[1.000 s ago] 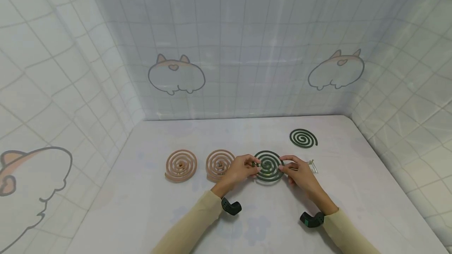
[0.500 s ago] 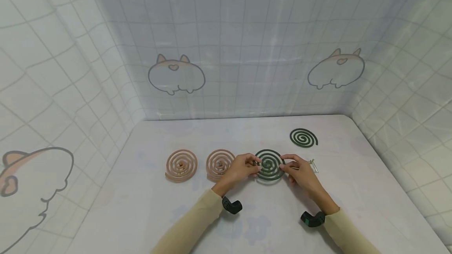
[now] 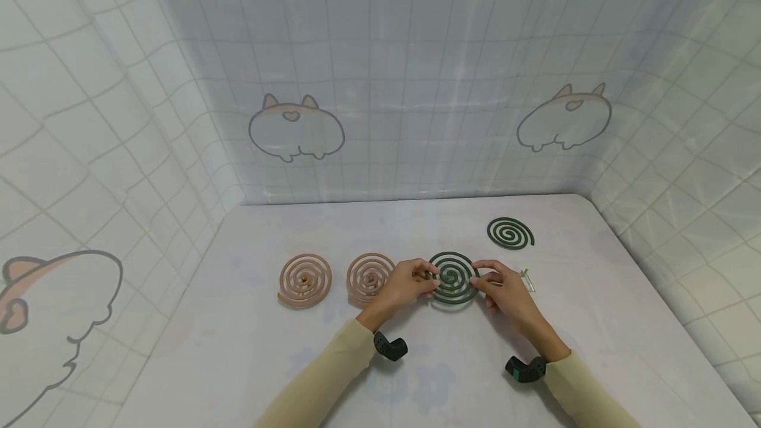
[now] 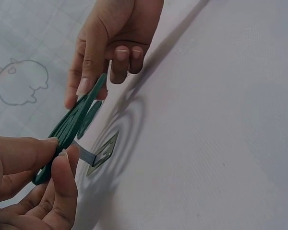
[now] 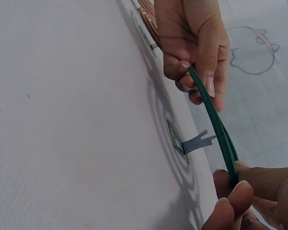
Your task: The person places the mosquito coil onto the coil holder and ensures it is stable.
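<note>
A dark green mosquito coil [image 3: 452, 276] is held by its rims between both hands. My left hand [image 3: 405, 287] pinches the left rim between thumb and fingers, while my right hand [image 3: 504, 290] pinches the right rim. Under the coil, a small metal stand [image 5: 198, 143] stands on the table with its forked tab pointing up. In the right wrist view the coil [image 5: 216, 120] is off the table, close to the tip of that tab; whether they touch I cannot tell. The left wrist view shows the coil [image 4: 69, 127] edge-on above the stand's flat base [image 4: 105, 152].
Two brown mosquito coils [image 3: 305, 269] lie in a row on the left, the nearer one partly behind my left hand. A second green coil [image 3: 510, 233] lies at the back right. Another small metal stand [image 3: 528, 281] sits just beyond my right hand. Patterned cloth walls [image 3: 368, 170] enclose the table.
The held green coil has risen very slightly in the head view. Both hands keep their pinch on its rims and have hardly moved.
</note>
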`<state>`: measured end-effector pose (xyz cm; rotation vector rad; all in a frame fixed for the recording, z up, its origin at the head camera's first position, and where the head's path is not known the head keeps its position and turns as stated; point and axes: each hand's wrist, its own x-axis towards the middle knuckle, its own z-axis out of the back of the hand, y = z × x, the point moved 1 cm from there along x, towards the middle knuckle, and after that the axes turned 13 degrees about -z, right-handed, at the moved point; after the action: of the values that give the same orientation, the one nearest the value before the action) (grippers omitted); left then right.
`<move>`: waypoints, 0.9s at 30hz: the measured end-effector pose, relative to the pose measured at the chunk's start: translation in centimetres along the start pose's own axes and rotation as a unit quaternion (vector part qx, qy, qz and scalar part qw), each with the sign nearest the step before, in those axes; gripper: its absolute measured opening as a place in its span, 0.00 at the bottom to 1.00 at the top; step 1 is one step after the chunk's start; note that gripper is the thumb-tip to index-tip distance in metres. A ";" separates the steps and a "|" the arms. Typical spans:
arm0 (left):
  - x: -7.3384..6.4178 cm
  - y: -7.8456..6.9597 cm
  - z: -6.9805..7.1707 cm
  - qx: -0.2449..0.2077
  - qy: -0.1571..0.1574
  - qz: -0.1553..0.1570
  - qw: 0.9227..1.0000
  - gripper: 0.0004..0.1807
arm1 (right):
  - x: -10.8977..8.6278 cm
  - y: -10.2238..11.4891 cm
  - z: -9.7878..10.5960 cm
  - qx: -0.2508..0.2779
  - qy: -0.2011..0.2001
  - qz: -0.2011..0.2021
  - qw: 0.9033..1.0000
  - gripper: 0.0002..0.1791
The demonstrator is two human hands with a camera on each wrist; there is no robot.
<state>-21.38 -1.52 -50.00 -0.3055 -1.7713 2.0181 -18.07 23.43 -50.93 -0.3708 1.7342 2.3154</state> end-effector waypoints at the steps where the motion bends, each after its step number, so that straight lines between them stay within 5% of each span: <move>1: 0.0 0.0 0.0 -0.002 -0.001 0.000 1.000 0.11 | 0.0 0.0 0.0 0.000 0.000 0.001 1.000 0.22; 27: -0.1 -0.3 0.4 0.021 -0.003 0.000 1.000 0.11 | 0.2 0.4 -0.3 -0.011 -0.001 -0.009 1.000 0.22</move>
<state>-21.37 -1.93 -49.62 -0.2869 -1.7298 2.0556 -18.36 23.01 -50.67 -0.3861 1.6996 2.3228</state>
